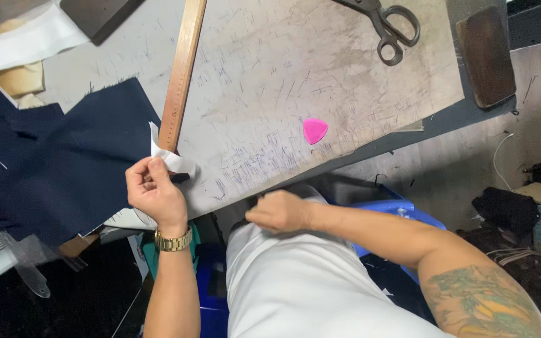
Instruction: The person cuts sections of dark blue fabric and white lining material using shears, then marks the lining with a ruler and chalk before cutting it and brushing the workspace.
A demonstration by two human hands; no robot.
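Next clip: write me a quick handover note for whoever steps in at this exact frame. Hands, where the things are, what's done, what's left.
Left hand: pinching a white strip at the table edge, beside the navy cloth.
Right hand: closed, off the table at the waist; whether it holds anything cannot be told.
Wooden ruler lies across the table, its near end at the strip. Pink chalk and scissors lie untouched.
Done: strip picked up.
Left: strip not yet laid flat on the cloth.
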